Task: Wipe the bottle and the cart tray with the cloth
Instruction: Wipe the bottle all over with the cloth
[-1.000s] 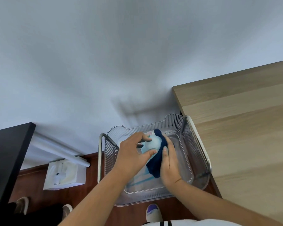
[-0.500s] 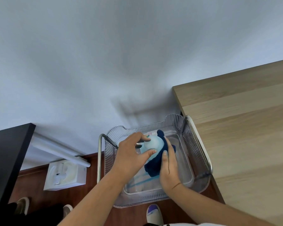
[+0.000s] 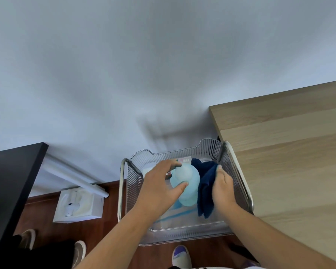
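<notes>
**Bottle held upright in tray; cloth pressed to its right flank**

The pale blue bottle (image 3: 185, 183) stands inside the clear ribbed cart tray (image 3: 209, 150), its long axis close to vertical and leaning slightly toward the viewer's head. The left hand (image 3: 159, 188) clasps it from the left: thumb across the near face, fingers curled over the shoulder near the cap. That grip is closed on the bottle.

The right hand (image 3: 224, 188) lies immediately right of the bottle, with the dark blue cloth (image 3: 206, 191) sandwiched between palm and bottle wall. Its fingers are fairly flat, backing the cloth rather than pinching it; the lower folds hang loose toward the tray floor. The cloth is thus to the right of the left grip, and the right hand is the nearer to it.

Judgement: the wiping stroke should run along the bottle's vertical axis or round its right side, with the left hand steadying or turning it.

Compared with half a second earlier, the right hand and cloth have shifted outward to the right, uncovering more of the bottle's front. The left hand's hold looks unchanged. The tray floor does not yet appear to be addressed.
</notes>
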